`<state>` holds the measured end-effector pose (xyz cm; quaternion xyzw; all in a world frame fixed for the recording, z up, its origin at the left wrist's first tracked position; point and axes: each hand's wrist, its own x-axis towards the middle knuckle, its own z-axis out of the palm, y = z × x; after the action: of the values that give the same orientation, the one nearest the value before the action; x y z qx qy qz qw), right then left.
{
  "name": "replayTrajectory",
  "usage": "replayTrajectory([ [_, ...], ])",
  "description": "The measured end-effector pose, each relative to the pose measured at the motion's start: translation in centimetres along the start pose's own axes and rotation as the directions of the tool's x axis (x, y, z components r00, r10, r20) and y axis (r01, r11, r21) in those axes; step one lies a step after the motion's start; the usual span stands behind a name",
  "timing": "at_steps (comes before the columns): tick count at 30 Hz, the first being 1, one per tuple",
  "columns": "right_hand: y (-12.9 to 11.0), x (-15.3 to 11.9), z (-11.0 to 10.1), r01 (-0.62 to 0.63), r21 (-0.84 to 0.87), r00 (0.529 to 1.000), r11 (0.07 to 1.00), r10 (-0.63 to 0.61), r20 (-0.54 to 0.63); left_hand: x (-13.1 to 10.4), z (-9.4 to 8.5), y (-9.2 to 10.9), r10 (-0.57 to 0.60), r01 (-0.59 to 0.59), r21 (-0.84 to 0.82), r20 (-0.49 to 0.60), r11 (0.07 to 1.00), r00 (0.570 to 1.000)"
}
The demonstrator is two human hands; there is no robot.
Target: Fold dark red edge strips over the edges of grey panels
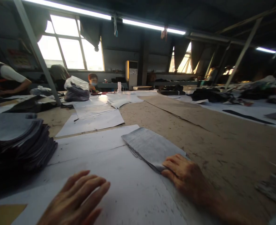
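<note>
My right hand [185, 173] grips the near end of a thin stack of grey fabric pieces [152, 145], thumb at the near edge and fingers on top. The stack lies flat, partly on white paper [128, 190] and partly on the brown tabletop. My left hand [79, 198] hovers over the white paper with its fingers apart and nothing in them. Left of it rises a tall stack of dark fabric pieces [18, 147] with a pale grey top. The far corner of the grey stack points away from me.
A tan card [6, 214] lies at the near left, grey textured material [274, 186] at the right edge. Farther back are white sheets [93, 120], a plastic-wrapped bundle [77, 89] and a slanted metal post [38, 53]. A co-worker [6, 76] leans over the table at far left.
</note>
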<state>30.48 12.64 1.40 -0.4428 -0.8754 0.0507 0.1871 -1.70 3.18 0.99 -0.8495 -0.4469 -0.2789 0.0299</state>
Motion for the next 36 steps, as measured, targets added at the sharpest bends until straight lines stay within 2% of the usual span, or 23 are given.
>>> replayTrajectory([
  [3,0.7,0.5,-0.9,-0.011,0.056,0.999,0.998,0.009,0.045,3.5,2.3,2.9,0.093,-0.091,-0.034,0.078,0.995,0.993],
  [6,1.2,1.3,-2.0,-0.072,0.128,0.994,0.989,0.06,0.094,6.1,4.3,3.9,0.141,-0.126,-0.134,0.11,0.983,0.984],
  [7,1.3,1.5,-2.2,-0.104,0.149,0.991,0.983,0.089,0.104,6.8,5.0,3.9,0.101,-0.084,-0.135,0.128,0.987,0.987],
  [9,1.5,1.7,-2.3,-0.163,0.178,0.984,0.97,0.146,0.102,7.9,6.3,3.6,-0.087,0.097,-0.067,0.144,0.993,0.986],
  [11,1.5,1.7,-2.0,-0.197,0.194,0.98,0.961,0.187,0.071,9.0,7.5,2.9,-0.306,0.304,0.034,0.098,0.952,0.947],
  [12,1.4,1.7,-1.7,-0.203,0.2,0.979,0.959,0.197,0.05,9.5,8.0,2.5,-0.378,0.374,0.067,0.063,0.925,0.923],
  [14,1.3,1.4,-1.2,-0.208,0.212,0.978,0.955,0.21,0.014,10.6,8.8,1.8,-0.44,0.436,0.099,0.029,0.895,0.897],
  [17,0.7,0.7,-0.9,-0.23,0.24,0.972,0.943,0.236,0.001,11.7,9.6,1.0,-0.443,0.437,0.103,0.041,0.893,0.896],
  [21,-0.7,-0.6,-1.4,-0.256,0.29,0.966,0.922,0.25,0.059,12.7,9.9,0.4,-0.339,0.335,0.058,0.077,0.94,0.938],
  [24,-1.8,-1.4,-1.6,-0.288,0.343,0.958,0.894,0.276,0.084,12.9,9.8,0.2,-0.327,0.326,0.049,0.0,0.944,0.945],
  [27,-2.6,-1.9,-1.4,-0.28,0.361,0.958,0.89,0.281,0.051,12.5,9.5,1.0,-0.278,0.28,0.032,-0.058,0.959,0.959],
  [29,-3.0,-2.0,-1.2,-0.313,0.464,0.94,0.829,0.339,0.029,11.9,9.5,2.0,-0.19,0.19,0.003,-0.028,0.982,0.981],
  [32,-2.7,-1.8,-1.1,-0.419,0.689,0.855,0.592,0.512,0.079,11.3,9.5,3.3,-0.087,0.088,-0.031,0.035,0.996,0.996],
  [34,-1.8,-1.7,-1.3,-0.443,0.774,0.802,0.453,0.585,0.117,11.2,9.6,3.7,-0.05,0.053,-0.038,0.069,0.998,0.996],
  [36,0.0,-1.7,-2.2,-0.415,0.836,0.758,0.358,0.644,0.1,11.2,9.7,3.8,-0.033,0.037,-0.036,0.094,0.999,0.995],
])
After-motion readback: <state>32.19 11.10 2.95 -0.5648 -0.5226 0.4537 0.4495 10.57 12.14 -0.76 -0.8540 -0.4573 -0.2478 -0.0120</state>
